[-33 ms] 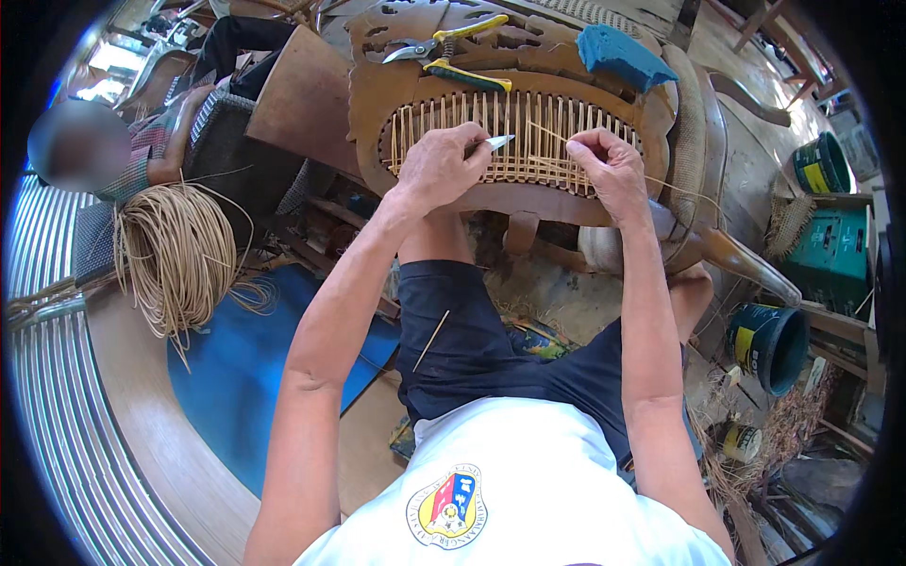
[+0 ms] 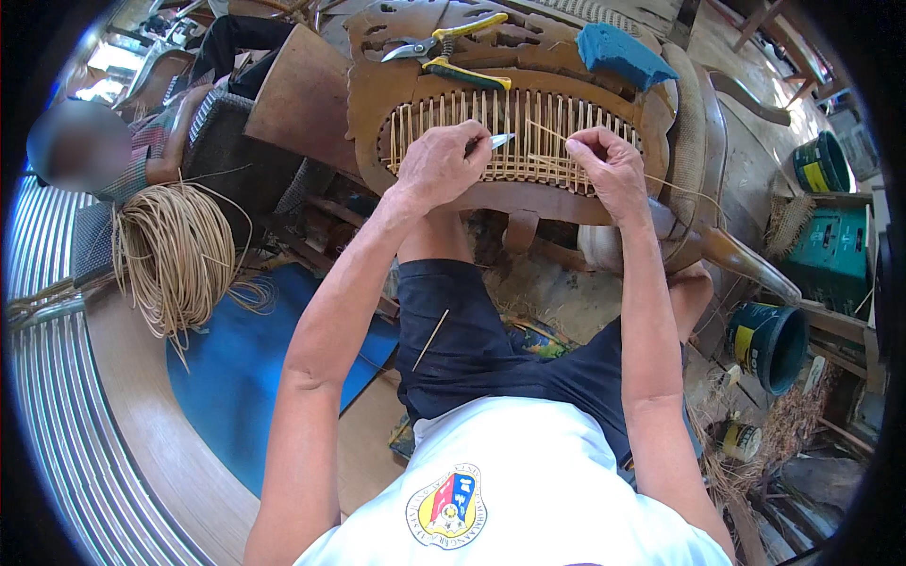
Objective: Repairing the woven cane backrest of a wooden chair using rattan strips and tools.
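Observation:
My left hand is closed on a slim, pale pointed tool, held over the woven cane panel of a carved wooden chair part. At the panel's right half, my right hand pinches a thin cane strand between thumb and finger, and a loose length trails off to the right. Above the panel lie yellow-handled pruning shears and a blue foam block.
A person is at the left, beside a big coil of cane. A blue board lies at lower left. Dark buckets, a green crate and a curved wooden chair arm are at right.

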A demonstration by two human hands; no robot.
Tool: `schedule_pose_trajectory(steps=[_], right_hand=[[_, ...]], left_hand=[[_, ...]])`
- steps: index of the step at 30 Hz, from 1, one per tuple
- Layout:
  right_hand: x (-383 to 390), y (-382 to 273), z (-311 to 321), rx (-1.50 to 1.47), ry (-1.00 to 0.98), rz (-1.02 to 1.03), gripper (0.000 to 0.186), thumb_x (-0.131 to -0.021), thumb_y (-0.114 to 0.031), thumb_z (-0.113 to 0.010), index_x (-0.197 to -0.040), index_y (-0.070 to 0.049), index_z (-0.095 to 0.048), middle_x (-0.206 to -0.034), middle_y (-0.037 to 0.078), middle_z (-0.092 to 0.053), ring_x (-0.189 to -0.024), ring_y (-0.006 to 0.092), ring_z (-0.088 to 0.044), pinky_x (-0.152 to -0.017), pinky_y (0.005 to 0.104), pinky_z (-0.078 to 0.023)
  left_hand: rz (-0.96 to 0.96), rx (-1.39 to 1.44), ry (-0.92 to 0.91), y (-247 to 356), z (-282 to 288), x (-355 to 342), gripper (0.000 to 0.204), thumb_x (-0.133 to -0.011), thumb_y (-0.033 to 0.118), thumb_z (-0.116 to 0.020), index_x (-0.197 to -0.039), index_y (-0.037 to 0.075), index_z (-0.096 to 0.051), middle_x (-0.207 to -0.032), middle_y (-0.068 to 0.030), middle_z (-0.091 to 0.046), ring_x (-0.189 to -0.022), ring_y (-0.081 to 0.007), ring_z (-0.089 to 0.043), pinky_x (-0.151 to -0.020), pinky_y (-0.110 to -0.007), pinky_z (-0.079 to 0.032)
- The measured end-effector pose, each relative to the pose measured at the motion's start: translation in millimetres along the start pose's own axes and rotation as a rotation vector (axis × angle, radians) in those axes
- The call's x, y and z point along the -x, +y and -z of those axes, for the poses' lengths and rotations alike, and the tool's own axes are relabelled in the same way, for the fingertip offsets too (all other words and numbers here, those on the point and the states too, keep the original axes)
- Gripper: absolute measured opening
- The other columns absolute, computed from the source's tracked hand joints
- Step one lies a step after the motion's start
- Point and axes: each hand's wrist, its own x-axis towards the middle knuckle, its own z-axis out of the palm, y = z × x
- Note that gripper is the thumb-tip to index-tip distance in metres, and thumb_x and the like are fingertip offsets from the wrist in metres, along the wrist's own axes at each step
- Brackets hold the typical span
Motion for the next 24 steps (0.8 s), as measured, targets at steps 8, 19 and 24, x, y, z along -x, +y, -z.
schedule_pose_trajectory(steps=[8,19,24], right_hand=[[0.5,4.1,2.2,0.007,0.005,0.005,0.012,-0.096,-0.018,-0.074,-0.096,-0.005,-0.075,-0.080,-0.005,-0.065,-0.074,0.0042,-0.056,-0.069,0.0233,-0.048],[-0.1,0.9,2.5,0.007,-0.009,0.004,0.013,-0.097,-0.018,-0.073,-0.097,-0.005,-0.075,-0.082,-0.005,-0.066,-0.075,0.0040,-0.057,-0.070,0.0232,-0.049],[2.3,-3.8,1.7,0.019,-0.008,-0.003,0.015,-0.097,-0.019,-0.073,-0.097,-0.005,-0.075,-0.082,-0.005,-0.065,-0.076,0.0040,-0.056,-0.071,0.0230,-0.048]], left_hand=[[-0.071,-0.371,-0.118,25.8,8.2,-19.8,0.031,-0.100,0.031,-0.055,-0.107,0.008,-0.075,-0.096,-0.0188,-0.076,-0.094,-0.0396,-0.072,-0.085,-0.052,-0.056],[-0.024,-0.565,-0.266,57.8,20.2,-29.2,0.027,-0.094,0.020,-0.057,-0.101,0.003,-0.077,-0.098,-0.0228,-0.077,-0.094,-0.0396,-0.076,-0.086,-0.051,-0.060],[-0.063,-0.610,-0.271,74.0,26.7,-36.6,0.026,-0.087,0.013,-0.061,-0.096,-0.001,-0.080,-0.097,-0.0240,-0.077,-0.092,-0.0392,-0.077,-0.087,-0.049,-0.061]])
